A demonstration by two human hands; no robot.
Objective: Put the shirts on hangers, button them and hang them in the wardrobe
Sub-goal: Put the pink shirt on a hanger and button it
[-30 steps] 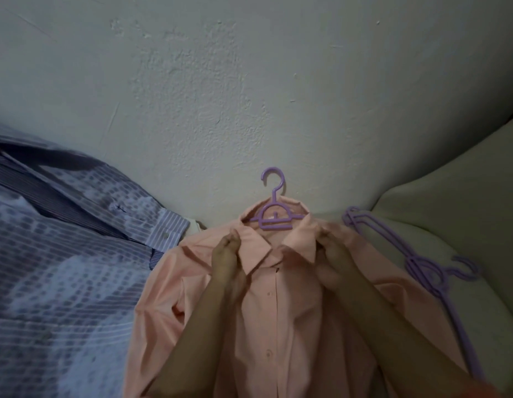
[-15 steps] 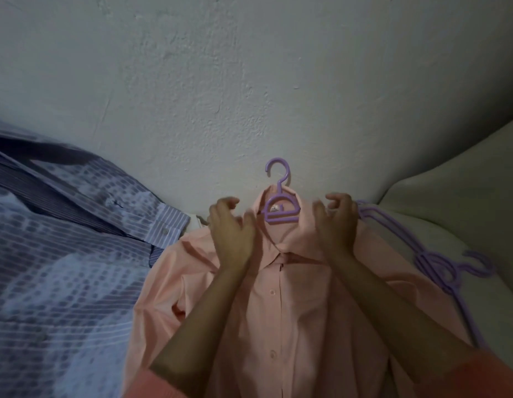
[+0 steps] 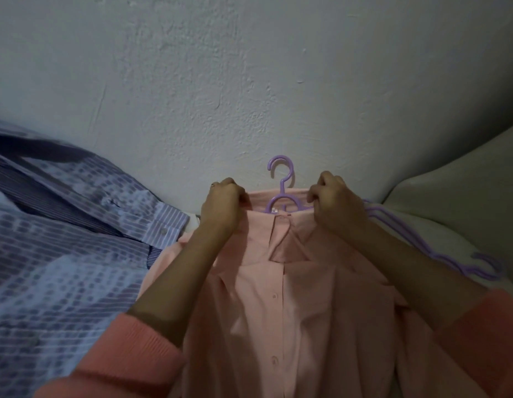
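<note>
Rough pale wall [image 3: 249,81] fills the upper half of your view, and the bed [image 3: 465,196] beneath runs right up against it, so the pink shirt [image 3: 278,311] lies flat with its neck toward the wall edge. A purple hanger [image 3: 281,193] sits inside the shirt, its hook poking out past the collar toward the wall, which keeps the hook free for lifting. Your left hand [image 3: 221,205] has its fingers curled round the collar at its left end, and your right hand [image 3: 333,202] pinches the collar at its right end. Holding both ends like this probably lets you seat the collar evenly over the hanger's shoulders. The placket below looks closed at the visible buttons, though whether the top button is done you cannot tell. Spare purple hangers [image 3: 450,254] lie along the right side of the bed, within reach for the next garment. A blue striped shirt [image 3: 63,239] lies spread on the left side, touching the pink one, apparently waiting its turn.
</note>
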